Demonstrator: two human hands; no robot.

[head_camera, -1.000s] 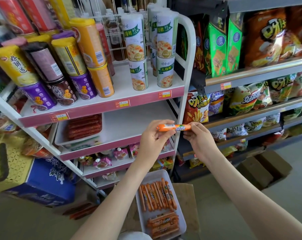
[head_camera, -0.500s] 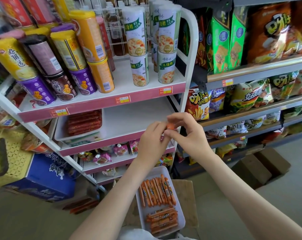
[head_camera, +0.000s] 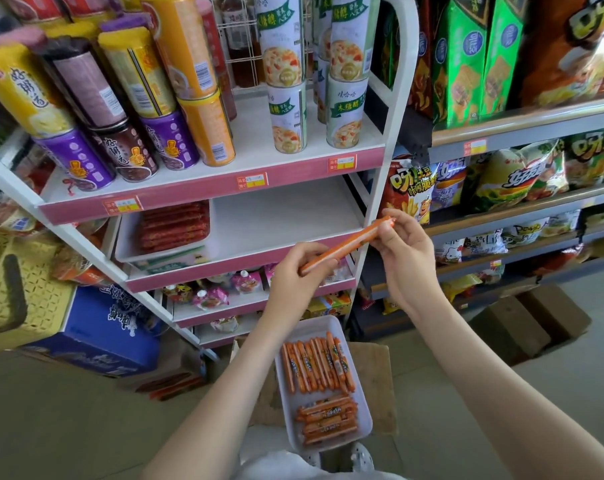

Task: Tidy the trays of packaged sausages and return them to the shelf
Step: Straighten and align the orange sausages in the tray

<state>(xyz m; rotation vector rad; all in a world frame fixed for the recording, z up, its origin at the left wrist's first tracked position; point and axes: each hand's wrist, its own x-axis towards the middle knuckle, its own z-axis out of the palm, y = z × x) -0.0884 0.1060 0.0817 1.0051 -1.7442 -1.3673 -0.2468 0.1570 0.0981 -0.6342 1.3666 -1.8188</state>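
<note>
I hold one orange packaged sausage tilted in front of the shelf, its lower end in my left hand and its upper end pinched by my right hand. Below my hands a white tray rests on a cardboard box and holds several orange sausages in two groups. A second white tray with dark red sausages sits on the left of the middle shelf, whose right part is bare.
Tall cans fill the shelf above. Snack bags line the racks to the right. A yellow basket on a blue box stands at the left. Cardboard boxes lie on the floor at the right, loose red sausages at the left.
The sausage was level a second ago, then my hands closed together over it. Now they have drawn apart and the sausage tilts up to the right.
</note>
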